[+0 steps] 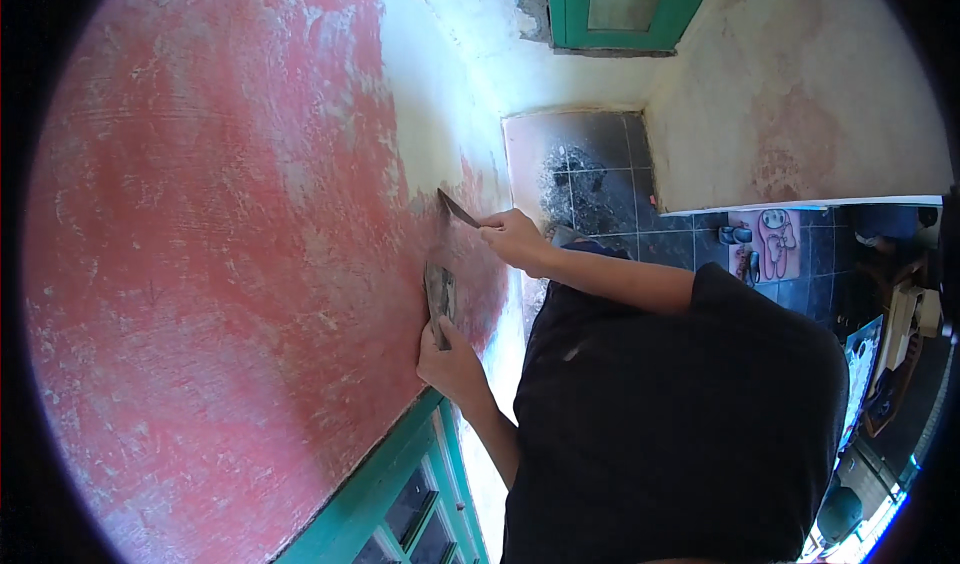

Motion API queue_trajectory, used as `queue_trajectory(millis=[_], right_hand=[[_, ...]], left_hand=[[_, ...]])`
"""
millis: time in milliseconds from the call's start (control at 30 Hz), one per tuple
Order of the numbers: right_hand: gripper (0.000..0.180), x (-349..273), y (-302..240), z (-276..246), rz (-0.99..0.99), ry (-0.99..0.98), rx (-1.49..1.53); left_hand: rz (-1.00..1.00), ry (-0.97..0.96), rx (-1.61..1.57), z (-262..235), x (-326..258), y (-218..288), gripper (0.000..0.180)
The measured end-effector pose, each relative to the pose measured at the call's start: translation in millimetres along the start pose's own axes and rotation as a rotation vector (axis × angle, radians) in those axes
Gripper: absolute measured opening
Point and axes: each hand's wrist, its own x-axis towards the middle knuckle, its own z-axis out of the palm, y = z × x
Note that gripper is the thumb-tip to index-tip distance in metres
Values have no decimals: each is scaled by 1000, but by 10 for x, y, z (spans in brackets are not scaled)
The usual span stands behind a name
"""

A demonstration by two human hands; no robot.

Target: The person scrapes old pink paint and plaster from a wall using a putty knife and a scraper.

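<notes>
My right hand [520, 243] is closed around the handle of a putty knife [459, 209]. The thin blade's tip meets the wall [260, 224], where red paint borders a pale, smoothed strip [430, 114]. Lower and to the left, my left hand [452, 367] grips a wide scraper [440, 292] by its handle. Grey-white smears mark that scraper's blade, which is held close to the red wall; whether it touches, I cannot tell. The red surface looks rough, with whitish patches and scratches.
Below my left hand is a green door frame [400, 509] with glass panes. A green-framed opening [625, 39] is at the top. Pale debris litters the dark tiled floor [605, 189]. Shoes [736, 235] and a pink mat [779, 244] lie to the right, near wooden furniture [900, 329].
</notes>
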Motion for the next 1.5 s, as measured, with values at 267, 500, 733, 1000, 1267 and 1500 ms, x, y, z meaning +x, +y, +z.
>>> queue_trajectory(millis=[267,500,733,1000,1267,1500], right_hand=[[37,-46,-93,-6,75,-3,7],[38,-186,-252,-43,103,-52,32],[35,-220,-220,-81,60,-32,37],[37,-135,-175,-7,-14,13,-14],[38,-235,-92,86,-122,57,34],[38,-307,-151,-15,-84,-3,8]], left_hand=[[-7,-3,-20,-27,-15,43,30],[-24,-5,-18,-26,-17,-31,29],[-10,-6,-3,-14,-23,30,30],[8,3,33,-20,-21,44,30],[18,16,20,-27,-35,-3,28],[32,11,29,-31,-31,24,29]])
